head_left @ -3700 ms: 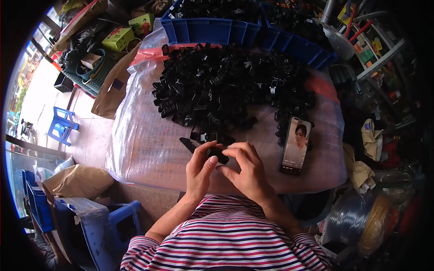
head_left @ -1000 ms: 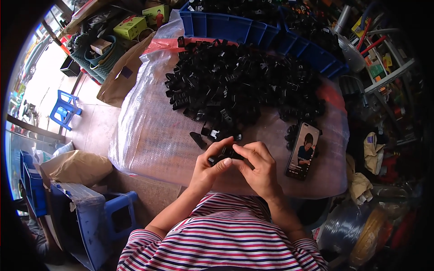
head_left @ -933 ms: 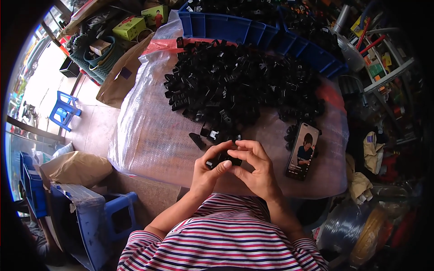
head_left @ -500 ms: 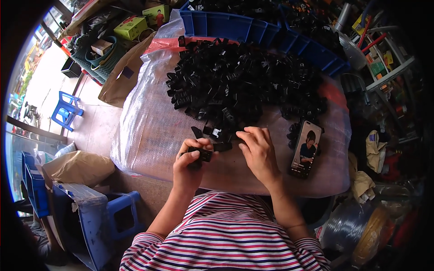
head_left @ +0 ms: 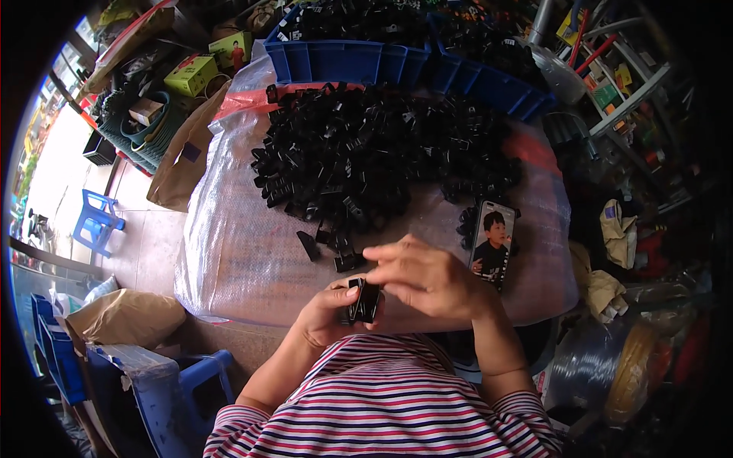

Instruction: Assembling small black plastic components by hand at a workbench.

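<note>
Closest to me is the person's knit striped shirt [head_left: 366, 397], banded in white, red and navy, with both forearms reaching out past it. The left hand [head_left: 328, 311] has its grip closed around a black plastic piece [head_left: 365, 299], boxy and shiny-edged, held just over the near edge of the worktop. The right hand [head_left: 431, 278] hangs right above it, its grip loosely parted with fingers stretched out and nothing visible in them; I can't tell whether the thumb touches the piece. The worktop [head_left: 244, 267] is wrapped in glossy woven plastic, pinkish, with red bands toward the far corners. A couple of loose black parts [head_left: 308, 246] lie just beyond the hands, and a phone [head_left: 492, 244] on the right shows a person in a dark top with pale print too small to read. Behind sprawls a heap of black parts [head_left: 374, 153], angular and hard-looking, backed by ribbed blue plastic bins [head_left: 343, 62] full of more. Off to the left, glossy yellow-green boxes [head_left: 191, 75] carry printing I can't make out from here.
</note>
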Demonstrator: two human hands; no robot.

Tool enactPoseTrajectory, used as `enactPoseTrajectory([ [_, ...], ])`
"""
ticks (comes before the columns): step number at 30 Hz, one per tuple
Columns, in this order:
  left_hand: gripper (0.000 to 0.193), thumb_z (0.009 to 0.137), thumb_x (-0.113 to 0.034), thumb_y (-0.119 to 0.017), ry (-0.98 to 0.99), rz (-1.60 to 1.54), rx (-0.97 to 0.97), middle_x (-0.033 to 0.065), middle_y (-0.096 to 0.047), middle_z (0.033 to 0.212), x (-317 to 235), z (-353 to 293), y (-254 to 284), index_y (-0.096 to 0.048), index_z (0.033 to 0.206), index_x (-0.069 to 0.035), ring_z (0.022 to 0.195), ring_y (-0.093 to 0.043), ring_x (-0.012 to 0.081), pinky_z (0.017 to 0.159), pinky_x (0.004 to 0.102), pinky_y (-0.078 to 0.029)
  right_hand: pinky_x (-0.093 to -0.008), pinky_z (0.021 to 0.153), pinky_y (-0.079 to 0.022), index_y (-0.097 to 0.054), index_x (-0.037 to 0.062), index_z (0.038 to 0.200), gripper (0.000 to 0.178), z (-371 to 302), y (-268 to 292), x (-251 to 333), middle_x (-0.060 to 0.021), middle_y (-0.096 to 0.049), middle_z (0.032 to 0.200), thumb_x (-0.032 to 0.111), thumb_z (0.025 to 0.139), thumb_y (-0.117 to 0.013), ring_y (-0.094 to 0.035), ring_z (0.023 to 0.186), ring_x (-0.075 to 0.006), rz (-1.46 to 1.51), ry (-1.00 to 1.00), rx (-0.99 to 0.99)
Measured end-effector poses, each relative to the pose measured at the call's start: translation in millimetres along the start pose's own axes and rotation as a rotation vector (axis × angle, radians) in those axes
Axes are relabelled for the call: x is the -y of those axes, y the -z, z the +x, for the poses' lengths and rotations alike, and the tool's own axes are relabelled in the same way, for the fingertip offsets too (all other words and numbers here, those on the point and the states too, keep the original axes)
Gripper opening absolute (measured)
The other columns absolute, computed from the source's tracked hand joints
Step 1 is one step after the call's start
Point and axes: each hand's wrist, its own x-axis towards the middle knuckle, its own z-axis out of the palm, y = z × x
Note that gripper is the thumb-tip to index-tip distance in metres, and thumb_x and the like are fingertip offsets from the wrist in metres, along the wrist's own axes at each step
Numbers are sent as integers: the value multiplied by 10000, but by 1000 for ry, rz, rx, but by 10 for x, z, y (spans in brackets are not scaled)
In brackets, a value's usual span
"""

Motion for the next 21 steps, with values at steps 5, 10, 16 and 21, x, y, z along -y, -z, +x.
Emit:
enactPoseTrajectory([
  [5, 417, 692, -159, -706, -136, 1, -3, 150, -585, 844, 24, 98, -116, -539, 1054, -36, 787, -590, 313, 690, 360, -475, -384, 711, -480, -519, -26, 866, 157, -88, 309, -1021, -161, -531, 868, 27, 751, -612, -562, 815, -327, -929, -589, -211],
  [10, 466, 699, -86, -720, -222, 65, -129, 137, -595, 1006, 7, 47, -129, -532, 1123, -47, 915, -592, 288, 770, 353, -484, -408, 714, -476, -521, -1, 964, 260, -94, 232, -1242, -180, -532, 917, 26, 731, -631, -561, 826, -369, -886, -631, -144],
  [16, 436, 738, -110, -700, -288, 60, -176, 137, -593, 1027, -22, 63, -53, -521, 1128, -30, 910, -594, 245, 749, 340, -515, -287, 644, -460, -498, -15, 1032, 259, -177, -21, -549, -109, -549, 916, 3, 792, -593, -580, 759, -187, -200, -490, -293],
  [21, 399, 761, -103, -678, -346, 144, -242, 123, -601, 1000, 19, 86, -68, -523, 1119, -20, 911, -596, 223, 789, 336, -501, -229, 778, -473, -505, -13, 963, 201, -362, -337, -331, -101, -501, 1063, -13, 802, -626, -557, 871, -123, 396, -367, -458],
])
